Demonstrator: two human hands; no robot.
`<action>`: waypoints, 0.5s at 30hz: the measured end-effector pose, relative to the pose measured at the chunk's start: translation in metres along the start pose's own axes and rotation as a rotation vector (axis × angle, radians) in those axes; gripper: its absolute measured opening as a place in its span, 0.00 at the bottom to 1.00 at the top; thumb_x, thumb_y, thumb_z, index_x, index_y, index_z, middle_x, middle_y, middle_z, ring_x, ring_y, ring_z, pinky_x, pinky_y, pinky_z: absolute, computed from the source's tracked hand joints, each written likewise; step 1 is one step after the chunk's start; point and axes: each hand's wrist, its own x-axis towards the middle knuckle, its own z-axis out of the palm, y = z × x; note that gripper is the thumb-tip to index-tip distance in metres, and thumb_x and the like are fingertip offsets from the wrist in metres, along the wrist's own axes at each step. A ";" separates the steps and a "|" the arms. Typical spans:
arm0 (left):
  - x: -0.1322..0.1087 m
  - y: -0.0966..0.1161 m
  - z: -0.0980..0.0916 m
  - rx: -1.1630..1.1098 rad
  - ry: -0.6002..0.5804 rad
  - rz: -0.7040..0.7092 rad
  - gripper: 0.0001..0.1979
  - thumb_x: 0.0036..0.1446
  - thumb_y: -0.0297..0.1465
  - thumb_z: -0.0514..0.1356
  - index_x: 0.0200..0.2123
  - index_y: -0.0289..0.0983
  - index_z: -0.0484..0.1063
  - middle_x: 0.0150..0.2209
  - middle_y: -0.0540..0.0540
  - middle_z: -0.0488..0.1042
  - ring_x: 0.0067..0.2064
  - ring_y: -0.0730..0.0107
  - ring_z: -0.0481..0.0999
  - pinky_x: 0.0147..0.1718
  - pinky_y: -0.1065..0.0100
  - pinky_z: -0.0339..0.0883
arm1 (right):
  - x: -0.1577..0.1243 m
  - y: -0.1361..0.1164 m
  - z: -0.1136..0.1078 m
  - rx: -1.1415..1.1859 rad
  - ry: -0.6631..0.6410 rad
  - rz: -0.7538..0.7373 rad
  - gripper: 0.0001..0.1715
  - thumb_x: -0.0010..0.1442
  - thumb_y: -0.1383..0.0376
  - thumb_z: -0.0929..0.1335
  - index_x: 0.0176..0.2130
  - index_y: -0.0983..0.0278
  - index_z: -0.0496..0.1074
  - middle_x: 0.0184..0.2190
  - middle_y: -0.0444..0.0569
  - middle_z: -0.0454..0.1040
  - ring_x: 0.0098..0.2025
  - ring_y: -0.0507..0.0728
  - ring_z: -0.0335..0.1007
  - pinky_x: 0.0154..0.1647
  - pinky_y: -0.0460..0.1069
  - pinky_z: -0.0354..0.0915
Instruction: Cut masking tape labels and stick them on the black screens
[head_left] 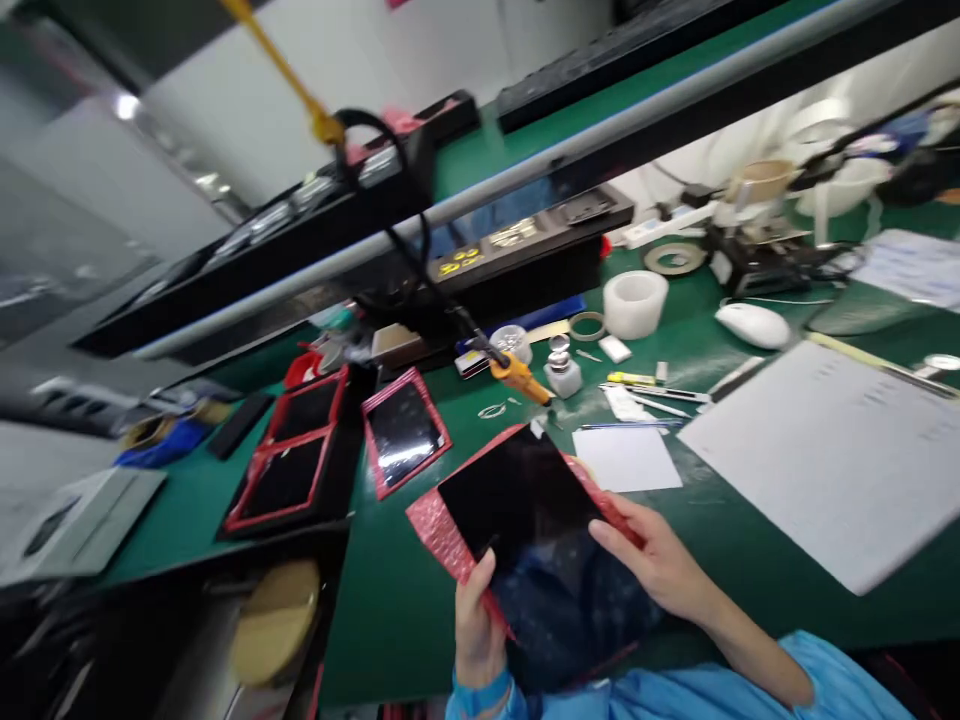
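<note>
Dark panel (517, 490) in both my hands, right here on my side of the orange-handled tool (520, 378), glossy face up, with red bubble wrap (442, 530) showing from under it on both sides. My left hand (478, 620) has its near left edge: thumb pressing on top, the other fingers mostly hidden beneath. My right hand (664, 560) pinches the right edge, thumb on the face, fingers curled round the wrap, so both grips are closed on it! Look left of the tool: a second panel (405, 435) in red wrap lies flat on the green bench (390, 600), and farther left sits a black tray (351, 450) with two more red-edged panels (292, 450). Just right of the tool, a small metal-topped bottle (562, 372); beyond that, a thick white tape roll (635, 303). Nearer me, right of the tool, a small white sheet (628, 458).
</note>
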 end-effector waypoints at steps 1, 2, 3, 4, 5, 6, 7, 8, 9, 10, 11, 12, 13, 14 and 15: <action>-0.002 0.004 0.005 -0.018 0.036 0.048 0.23 0.36 0.44 0.85 0.36 0.41 0.91 0.42 0.40 0.93 0.59 0.34 0.92 0.70 0.42 0.80 | 0.000 0.002 -0.001 0.013 -0.006 0.017 0.39 0.74 0.32 0.71 0.54 0.61 0.88 0.38 0.50 0.87 0.39 0.61 0.83 0.43 0.52 0.82; -0.005 0.009 0.010 -0.034 0.063 0.092 0.24 0.35 0.42 0.85 0.38 0.41 0.91 0.43 0.41 0.93 0.57 0.36 0.93 0.69 0.43 0.81 | 0.000 0.004 -0.002 0.023 -0.017 0.036 0.39 0.73 0.32 0.71 0.54 0.61 0.88 0.39 0.51 0.87 0.39 0.62 0.84 0.43 0.52 0.82; -0.007 0.014 0.013 -0.043 0.071 0.124 0.26 0.35 0.42 0.85 0.41 0.41 0.91 0.44 0.42 0.93 0.56 0.37 0.93 0.69 0.44 0.81 | 0.000 0.006 -0.003 0.024 -0.028 0.053 0.39 0.72 0.32 0.72 0.54 0.61 0.88 0.38 0.51 0.87 0.37 0.61 0.83 0.41 0.51 0.81; -0.010 0.019 0.016 -0.040 0.062 0.154 0.29 0.36 0.41 0.85 0.45 0.41 0.91 0.47 0.41 0.93 0.57 0.38 0.93 0.68 0.45 0.81 | -0.001 0.007 -0.003 0.017 -0.029 0.057 0.39 0.72 0.32 0.72 0.53 0.61 0.89 0.35 0.50 0.86 0.35 0.60 0.81 0.38 0.51 0.80; -0.013 0.024 0.019 -0.029 0.046 0.183 0.32 0.37 0.41 0.85 0.50 0.42 0.91 0.50 0.41 0.93 0.59 0.38 0.92 0.69 0.46 0.81 | -0.002 0.008 -0.003 0.007 -0.021 0.048 0.38 0.71 0.31 0.73 0.51 0.61 0.89 0.32 0.49 0.83 0.31 0.59 0.78 0.34 0.50 0.78; -0.016 0.027 0.020 -0.010 0.026 0.205 0.36 0.39 0.41 0.86 0.55 0.43 0.90 0.54 0.41 0.92 0.62 0.38 0.90 0.70 0.47 0.80 | -0.003 0.008 -0.004 -0.007 -0.015 0.034 0.38 0.71 0.31 0.73 0.49 0.60 0.89 0.28 0.47 0.80 0.28 0.58 0.75 0.31 0.49 0.76; -0.019 0.030 0.021 0.011 0.013 0.221 0.40 0.39 0.41 0.86 0.59 0.43 0.89 0.57 0.41 0.91 0.65 0.37 0.89 0.71 0.48 0.79 | -0.003 0.008 -0.004 -0.025 -0.019 0.021 0.37 0.71 0.31 0.73 0.47 0.60 0.89 0.26 0.46 0.78 0.27 0.57 0.73 0.30 0.49 0.75; -0.022 0.031 0.021 0.028 0.009 0.228 0.43 0.40 0.41 0.87 0.62 0.44 0.87 0.60 0.41 0.91 0.67 0.37 0.87 0.71 0.48 0.79 | -0.003 0.006 -0.005 -0.043 -0.030 0.013 0.36 0.71 0.32 0.73 0.45 0.59 0.89 0.25 0.45 0.76 0.26 0.57 0.72 0.30 0.49 0.75; -0.024 0.032 0.021 0.038 0.014 0.230 0.46 0.39 0.42 0.88 0.65 0.44 0.86 0.61 0.40 0.90 0.68 0.36 0.86 0.71 0.48 0.79 | -0.002 0.004 -0.005 -0.059 -0.049 0.011 0.36 0.71 0.32 0.73 0.44 0.59 0.89 0.25 0.46 0.77 0.27 0.58 0.73 0.31 0.49 0.76; -0.026 0.032 0.021 0.041 0.025 0.230 0.48 0.39 0.43 0.88 0.66 0.43 0.85 0.62 0.40 0.90 0.69 0.35 0.86 0.71 0.48 0.79 | -0.001 0.000 -0.006 -0.073 -0.067 0.013 0.35 0.71 0.32 0.73 0.44 0.59 0.90 0.27 0.47 0.80 0.29 0.59 0.76 0.34 0.49 0.78; -0.027 0.031 0.021 0.036 0.039 0.232 0.50 0.39 0.44 0.88 0.67 0.43 0.84 0.62 0.39 0.89 0.69 0.34 0.85 0.72 0.47 0.79 | 0.001 -0.004 -0.007 -0.080 -0.087 0.017 0.35 0.70 0.33 0.74 0.46 0.59 0.90 0.31 0.48 0.83 0.31 0.60 0.80 0.37 0.50 0.80; -0.028 0.031 0.021 0.025 0.050 0.239 0.51 0.39 0.45 0.88 0.68 0.44 0.83 0.63 0.39 0.89 0.70 0.34 0.84 0.72 0.47 0.79 | 0.004 -0.009 -0.008 -0.081 -0.097 0.014 0.35 0.70 0.32 0.74 0.48 0.59 0.91 0.34 0.49 0.86 0.34 0.61 0.82 0.39 0.51 0.81; -0.029 0.031 0.021 0.011 0.057 0.250 0.51 0.40 0.46 0.88 0.69 0.44 0.82 0.64 0.40 0.88 0.72 0.34 0.83 0.72 0.47 0.79 | 0.007 -0.015 -0.009 -0.076 -0.102 0.006 0.36 0.69 0.32 0.74 0.49 0.59 0.91 0.35 0.49 0.87 0.34 0.61 0.83 0.40 0.51 0.82; -0.030 0.031 0.021 -0.004 0.055 0.263 0.51 0.42 0.46 0.88 0.70 0.46 0.81 0.66 0.40 0.87 0.74 0.34 0.81 0.72 0.47 0.79 | 0.010 -0.021 -0.010 -0.070 -0.109 -0.002 0.36 0.69 0.32 0.74 0.48 0.58 0.91 0.34 0.49 0.86 0.33 0.61 0.82 0.38 0.50 0.81; -0.031 0.031 0.021 -0.016 0.045 0.275 0.51 0.44 0.46 0.88 0.72 0.47 0.80 0.68 0.42 0.86 0.76 0.35 0.79 0.73 0.48 0.79 | 0.013 -0.027 -0.010 -0.064 -0.119 -0.009 0.35 0.70 0.31 0.74 0.46 0.58 0.90 0.32 0.48 0.85 0.31 0.60 0.81 0.36 0.49 0.80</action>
